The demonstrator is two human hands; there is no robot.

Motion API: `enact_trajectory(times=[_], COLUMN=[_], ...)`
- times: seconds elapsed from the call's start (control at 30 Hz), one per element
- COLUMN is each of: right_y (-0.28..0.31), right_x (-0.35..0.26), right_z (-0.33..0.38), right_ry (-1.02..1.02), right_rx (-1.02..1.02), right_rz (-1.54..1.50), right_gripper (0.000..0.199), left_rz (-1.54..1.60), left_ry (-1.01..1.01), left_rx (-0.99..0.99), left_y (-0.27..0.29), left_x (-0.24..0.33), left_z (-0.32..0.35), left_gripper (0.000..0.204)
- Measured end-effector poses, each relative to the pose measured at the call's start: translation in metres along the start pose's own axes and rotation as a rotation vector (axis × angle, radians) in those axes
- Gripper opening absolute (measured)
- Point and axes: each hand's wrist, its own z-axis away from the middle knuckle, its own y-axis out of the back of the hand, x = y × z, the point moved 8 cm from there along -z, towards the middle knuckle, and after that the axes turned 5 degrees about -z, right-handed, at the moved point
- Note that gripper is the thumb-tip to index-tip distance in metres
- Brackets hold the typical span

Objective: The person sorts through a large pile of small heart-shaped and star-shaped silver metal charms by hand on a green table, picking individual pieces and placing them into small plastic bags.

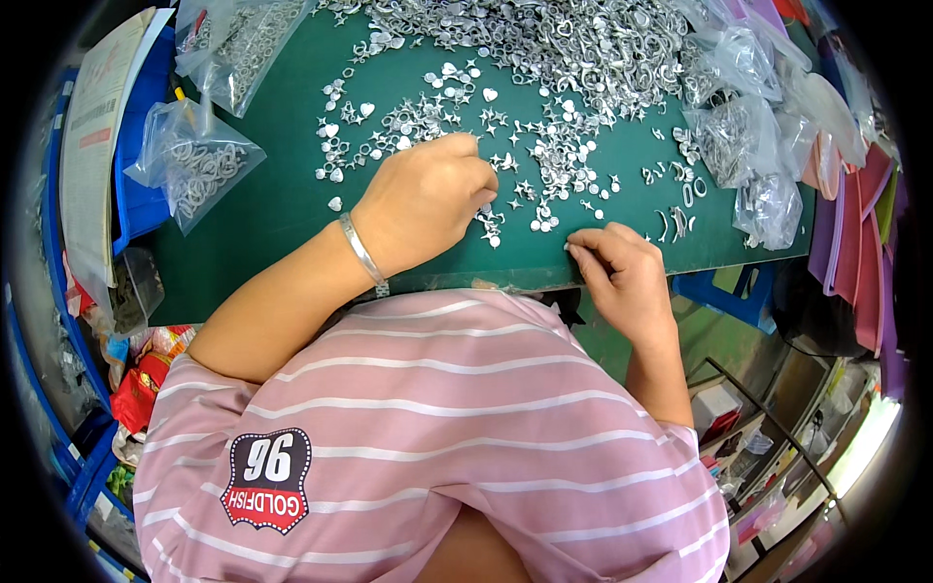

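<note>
- Left hand [428,199] rests knuckles-up on the green mat [262,209], fingers curled onto small silver charms [491,225]; whether one is pinched cannot be told.
- Right hand [622,267] sits at the mat's near edge, fingertips pinched together, contents not visible.
- Judgement: pick one charm at a time, keeping sorted clusters apart.
- Loose charms lie at 12 to 2 o'clock of both hands; the big pile [573,44] is well beyond.

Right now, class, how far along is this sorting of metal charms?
Done: some charms sit in clear bags at the mat's left. In hand: the left hand picks at small charms, and the right hand pinches something at the mat's edge. Left: a big loose heap remains unsorted.
</note>
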Motion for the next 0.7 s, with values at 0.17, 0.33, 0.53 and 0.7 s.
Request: enact_trajectory(times=[0.17, 0.33, 0.53, 0.7], right_y=[0.003, 0.012, 0.002, -0.008], right_x=[-0.001, 0.004, -0.002, -0.004], right_z=[-0.006, -0.001, 0.008, 0.018], right_ry=[0.021, 0.037, 0.081, 0.126], right_rx=[0.052, 0.107, 0.116, 0.096], right_rz=[-0.001, -0.006, 0.103, 0.078], right_gripper=[0.01, 0.011, 0.01, 0.011], left_rz=[-0.035, 0.197, 0.292, 0.101], left_ry=[0.046, 0.1, -0.091, -0.137], left_rx=[0.006, -0.053, -0.178, -0.132], left_y=[0.003, 0.004, -0.029, -0.043], left_x=[-0.003, 0.002, 0.051, 0.059], left_z=[0.0, 0.001, 0.003, 0.003], left_gripper=[0.005, 0.005, 0.005, 0.006])
